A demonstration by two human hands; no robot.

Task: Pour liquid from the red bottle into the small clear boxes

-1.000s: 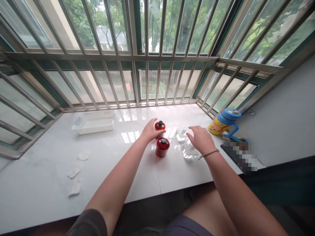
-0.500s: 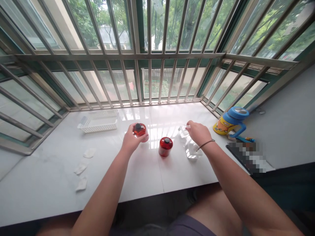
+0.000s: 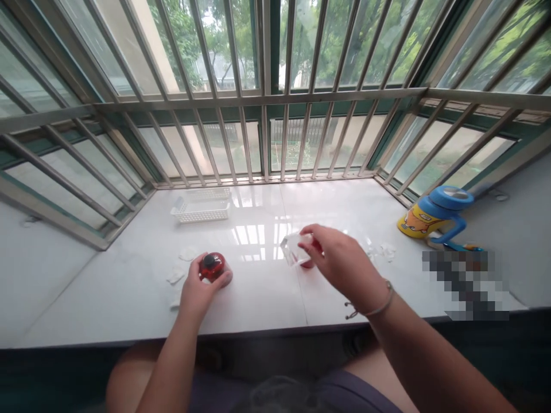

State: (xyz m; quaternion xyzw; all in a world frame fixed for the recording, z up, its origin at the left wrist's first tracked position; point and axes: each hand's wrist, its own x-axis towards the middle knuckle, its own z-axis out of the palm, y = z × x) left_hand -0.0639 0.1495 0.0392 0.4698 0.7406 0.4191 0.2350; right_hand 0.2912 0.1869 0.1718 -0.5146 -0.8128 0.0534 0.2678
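Observation:
My left hand [image 3: 198,289] is wrapped round a red, see-through bottle [image 3: 221,275] with a black cap, low over or on the white tabletop. Three thin white scraps [image 3: 175,277] lie beside that hand, the nearest partly hidden by it. Between the fingertips of my right hand [image 3: 340,258] is a clear, faceted container [image 3: 291,250], held tilted. Behind this hand stands a second red bottle [image 3: 307,264], mostly covered by the fingers and the clear container. Farther right, a small clear or whitish piece [image 3: 387,252] rests on the table, too blurred to name.
A white perforated basket [image 3: 201,215] sits at the back left. Toward the right wall stands a blue and yellow handled bottle [image 3: 424,215], with a blurred-out dark object [image 3: 465,287] in front of it. Metal window bars [image 3: 262,103] enclose the table's far side.
My left hand has carried its red bottle left and nearer to me. My right hand has lifted a clear container and brought it left, over by the second red bottle. The view has turned left.

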